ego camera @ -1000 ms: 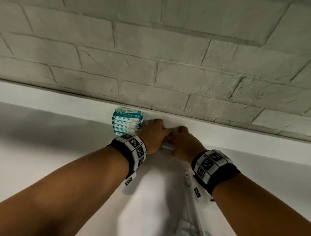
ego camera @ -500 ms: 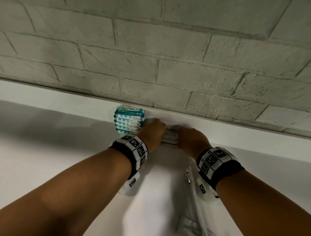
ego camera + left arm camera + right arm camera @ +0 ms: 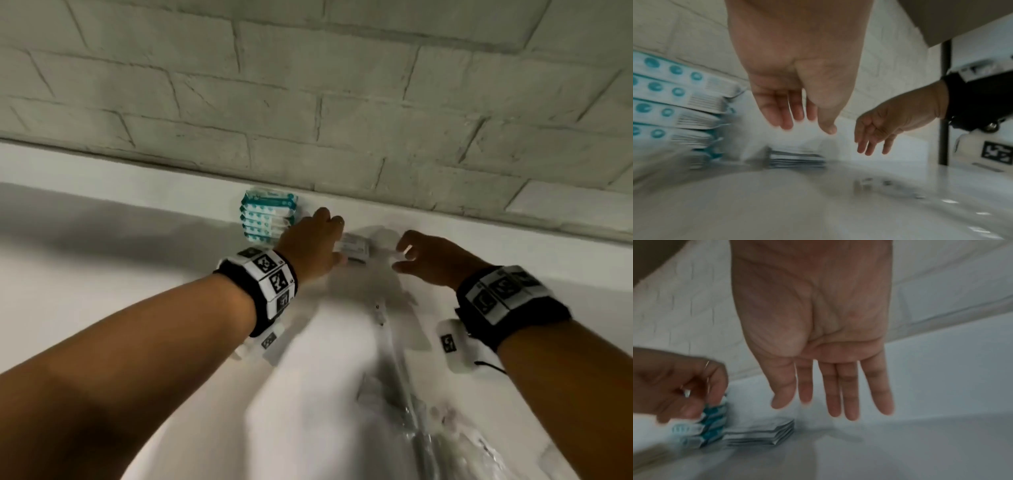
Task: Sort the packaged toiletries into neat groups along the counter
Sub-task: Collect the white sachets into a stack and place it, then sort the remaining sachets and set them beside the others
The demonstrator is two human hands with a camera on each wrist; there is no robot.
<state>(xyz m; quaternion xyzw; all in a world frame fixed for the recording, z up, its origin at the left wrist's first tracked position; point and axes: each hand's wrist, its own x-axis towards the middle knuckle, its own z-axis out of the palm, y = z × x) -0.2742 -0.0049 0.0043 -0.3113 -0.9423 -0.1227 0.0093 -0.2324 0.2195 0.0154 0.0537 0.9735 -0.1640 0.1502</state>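
A stack of teal-and-white packets (image 3: 268,216) (image 3: 678,104) (image 3: 705,430) stands on the white counter (image 3: 102,281) against the brick wall. Right beside it lies a low stack of flat white packets (image 3: 354,247) (image 3: 797,158) (image 3: 760,433). My left hand (image 3: 313,245) (image 3: 797,113) hovers over the gap between the two stacks, fingers relaxed, holding nothing. My right hand (image 3: 428,260) (image 3: 830,394) hangs to the right of the white stack, fingers straight and apart from it, empty.
Clear plastic-wrapped items (image 3: 421,431) lie on the counter nearer to me, at the lower right. The grey brick wall (image 3: 308,102) runs along the back of the counter. Bare counter stretches to the left and right of the stacks.
Both hands were pressed on the white packet stack, squaring it; now they have let go, the right hand pulling back to the right and the left lifting off.
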